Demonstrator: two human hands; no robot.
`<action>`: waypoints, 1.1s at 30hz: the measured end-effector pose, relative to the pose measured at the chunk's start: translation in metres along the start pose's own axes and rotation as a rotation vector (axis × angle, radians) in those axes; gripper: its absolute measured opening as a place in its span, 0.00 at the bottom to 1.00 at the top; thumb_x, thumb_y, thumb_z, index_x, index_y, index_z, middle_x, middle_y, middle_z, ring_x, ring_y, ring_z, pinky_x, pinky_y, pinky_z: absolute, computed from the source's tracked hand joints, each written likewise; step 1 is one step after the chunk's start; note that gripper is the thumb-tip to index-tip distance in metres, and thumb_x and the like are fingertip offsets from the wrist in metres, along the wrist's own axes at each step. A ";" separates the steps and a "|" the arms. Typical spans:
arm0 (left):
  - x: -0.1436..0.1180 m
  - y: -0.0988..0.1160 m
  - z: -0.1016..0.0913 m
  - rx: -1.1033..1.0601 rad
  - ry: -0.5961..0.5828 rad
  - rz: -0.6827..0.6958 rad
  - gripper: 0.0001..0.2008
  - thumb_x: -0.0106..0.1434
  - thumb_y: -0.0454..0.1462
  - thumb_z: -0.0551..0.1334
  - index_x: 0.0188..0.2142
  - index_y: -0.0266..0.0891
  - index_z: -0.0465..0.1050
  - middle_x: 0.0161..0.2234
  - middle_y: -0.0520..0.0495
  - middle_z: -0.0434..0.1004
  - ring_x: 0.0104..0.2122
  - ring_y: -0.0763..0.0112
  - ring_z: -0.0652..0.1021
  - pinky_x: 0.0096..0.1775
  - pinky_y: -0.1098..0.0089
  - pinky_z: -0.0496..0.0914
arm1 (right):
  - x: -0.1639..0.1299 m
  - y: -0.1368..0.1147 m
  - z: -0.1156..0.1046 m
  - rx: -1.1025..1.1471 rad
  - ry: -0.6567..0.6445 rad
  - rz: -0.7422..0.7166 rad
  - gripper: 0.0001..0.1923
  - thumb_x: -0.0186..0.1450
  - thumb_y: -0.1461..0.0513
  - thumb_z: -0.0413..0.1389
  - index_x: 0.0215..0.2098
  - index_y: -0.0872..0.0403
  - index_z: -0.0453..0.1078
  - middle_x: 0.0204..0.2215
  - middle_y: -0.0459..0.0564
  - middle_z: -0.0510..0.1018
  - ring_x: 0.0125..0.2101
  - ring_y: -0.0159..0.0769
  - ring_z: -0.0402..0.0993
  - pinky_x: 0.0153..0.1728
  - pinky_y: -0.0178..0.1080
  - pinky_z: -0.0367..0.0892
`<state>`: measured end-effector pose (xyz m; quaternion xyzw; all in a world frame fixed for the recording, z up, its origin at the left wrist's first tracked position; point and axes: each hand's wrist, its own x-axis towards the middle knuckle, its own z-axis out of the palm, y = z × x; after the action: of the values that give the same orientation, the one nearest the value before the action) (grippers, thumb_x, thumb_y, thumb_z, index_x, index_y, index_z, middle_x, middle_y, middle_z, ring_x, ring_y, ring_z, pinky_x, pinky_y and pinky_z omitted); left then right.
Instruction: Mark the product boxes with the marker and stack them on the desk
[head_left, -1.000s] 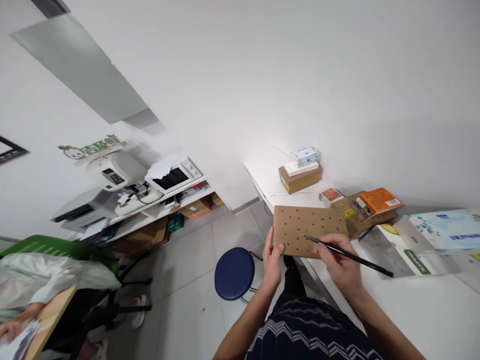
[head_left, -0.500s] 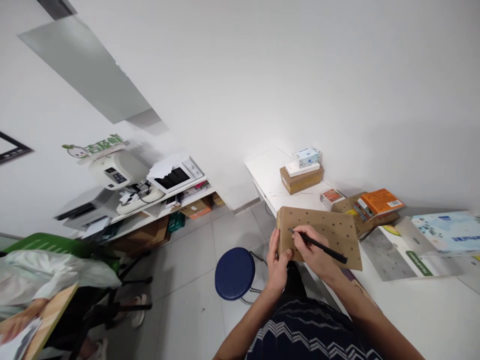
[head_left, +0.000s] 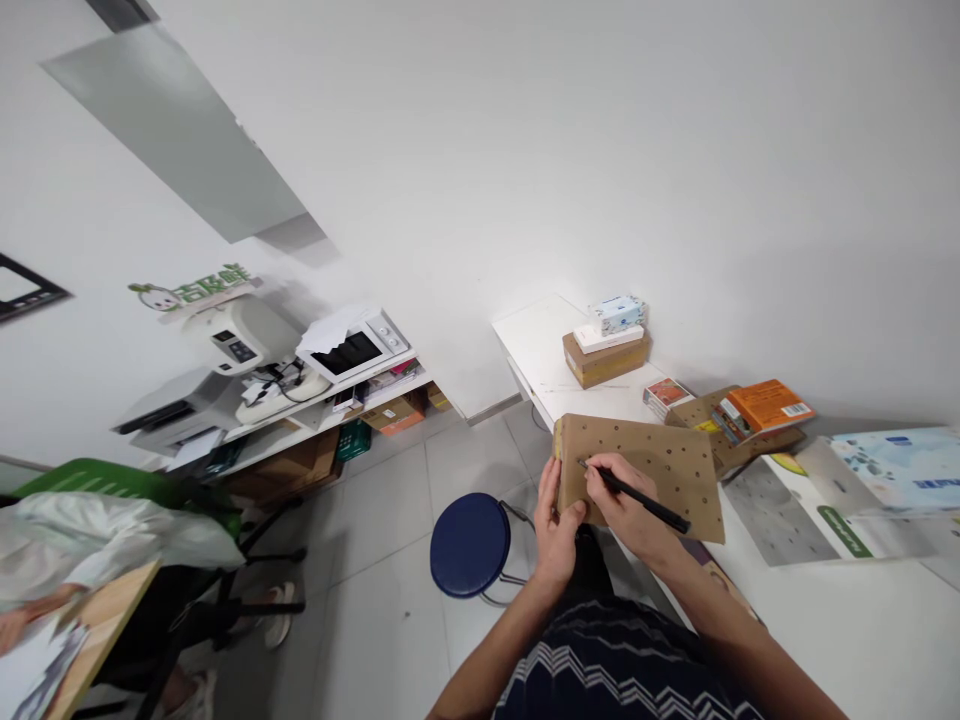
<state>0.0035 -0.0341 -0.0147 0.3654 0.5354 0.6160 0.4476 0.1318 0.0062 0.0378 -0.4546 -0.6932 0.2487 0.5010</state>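
Note:
A brown cardboard sheet (head_left: pixel 660 462) dotted with several small holes lies on the white table (head_left: pixel 862 620) at its near left edge. My left hand (head_left: pixel 556 520) grips the sheet's left edge, thumb on top. My right hand (head_left: pixel 624 505) holds a thin black pen (head_left: pixel 637 496) like a writing tool. The pen's tip touches the sheet near its left end, close to the left hand.
Behind the sheet lie an orange box (head_left: pixel 761 404), a small cardboard box (head_left: pixel 604 358) with tissue packs, and printed sheets (head_left: pixel 825 500). A blue stool (head_left: pixel 469 545) stands on the floor at my left. Farther left are a shelf with a microwave (head_left: pixel 352 350) and another person on a green chair (head_left: pixel 97 545).
The cardboard sheet has been lowered from a raised hold onto the table. My right hand has moved left with the pen, whose tip now rests on the sheet's left part.

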 end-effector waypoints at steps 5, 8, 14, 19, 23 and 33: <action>0.000 0.001 0.001 0.015 -0.006 0.026 0.28 0.52 0.39 0.69 0.55 0.46 0.76 0.66 0.46 0.66 0.70 0.48 0.57 0.69 0.55 0.53 | 0.001 0.001 -0.002 -0.014 0.005 -0.009 0.07 0.67 0.59 0.51 0.34 0.49 0.70 0.28 0.48 0.82 0.29 0.38 0.80 0.31 0.37 0.74; 0.001 0.001 0.001 0.013 -0.013 0.026 0.28 0.53 0.39 0.69 0.55 0.46 0.76 0.66 0.46 0.66 0.70 0.48 0.57 0.68 0.55 0.53 | 0.000 0.002 -0.001 -0.025 0.008 0.001 0.08 0.68 0.59 0.50 0.34 0.49 0.70 0.29 0.48 0.82 0.29 0.38 0.80 0.31 0.37 0.73; 0.001 0.001 0.000 0.018 -0.003 0.059 0.28 0.53 0.39 0.69 0.55 0.46 0.77 0.66 0.46 0.66 0.69 0.48 0.57 0.68 0.54 0.53 | -0.003 0.003 0.001 -0.019 0.018 0.008 0.08 0.69 0.58 0.51 0.36 0.49 0.72 0.31 0.48 0.83 0.32 0.38 0.80 0.36 0.37 0.73; 0.003 -0.003 -0.001 0.045 0.012 0.087 0.28 0.53 0.40 0.69 0.56 0.45 0.76 0.65 0.45 0.67 0.69 0.48 0.59 0.68 0.54 0.56 | 0.001 0.005 0.003 0.041 0.012 -0.002 0.08 0.68 0.59 0.52 0.35 0.50 0.71 0.29 0.47 0.82 0.30 0.36 0.79 0.34 0.36 0.73; 0.008 -0.009 -0.004 0.097 0.005 0.120 0.29 0.55 0.43 0.67 0.58 0.44 0.74 0.66 0.44 0.65 0.69 0.50 0.60 0.67 0.55 0.57 | -0.008 0.014 0.000 0.174 0.116 0.054 0.07 0.68 0.58 0.54 0.35 0.51 0.71 0.27 0.46 0.80 0.26 0.35 0.77 0.31 0.36 0.72; 0.039 -0.026 -0.027 0.067 0.175 0.096 0.31 0.59 0.47 0.67 0.62 0.45 0.70 0.67 0.43 0.64 0.68 0.51 0.62 0.66 0.55 0.58 | -0.102 0.120 -0.080 -0.113 0.164 0.659 0.17 0.69 0.50 0.47 0.38 0.52 0.72 0.32 0.54 0.81 0.32 0.43 0.79 0.36 0.41 0.73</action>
<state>-0.0302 -0.0057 -0.0455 0.3504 0.5745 0.6481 0.3566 0.2593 -0.0366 -0.0758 -0.6995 -0.4792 0.3210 0.4219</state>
